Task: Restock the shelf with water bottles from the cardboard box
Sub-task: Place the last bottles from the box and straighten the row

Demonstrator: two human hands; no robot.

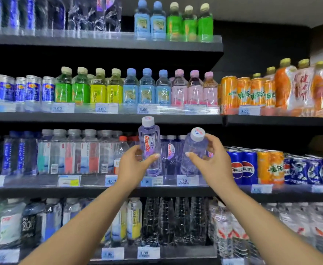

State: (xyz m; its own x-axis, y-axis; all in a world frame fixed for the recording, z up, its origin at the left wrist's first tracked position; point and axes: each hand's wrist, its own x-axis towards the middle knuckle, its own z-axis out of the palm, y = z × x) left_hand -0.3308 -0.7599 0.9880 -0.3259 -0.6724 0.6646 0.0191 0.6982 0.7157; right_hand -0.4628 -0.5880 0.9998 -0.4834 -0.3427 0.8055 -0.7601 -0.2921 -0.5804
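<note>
My left hand [133,165] grips a clear purple-tinted water bottle [149,142] with a white cap, held upright in front of the third shelf. My right hand [212,159] grips a second bottle of the same kind [194,150], tilted a little to the right. Both bottles hover at the front edge of the shelf [168,190]. Behind them, matching purple-labelled bottles [171,150] stand in a row above the 2.50 price tag [183,181]. The cardboard box is out of view.
Left of the gap stand clear water bottles [80,150]; to the right are blue cola cans [243,167] and orange cans. The shelf above [103,117] carries coloured drink bottles, with its lip just over my left bottle's cap. The lowest shelf holds larger water bottles.
</note>
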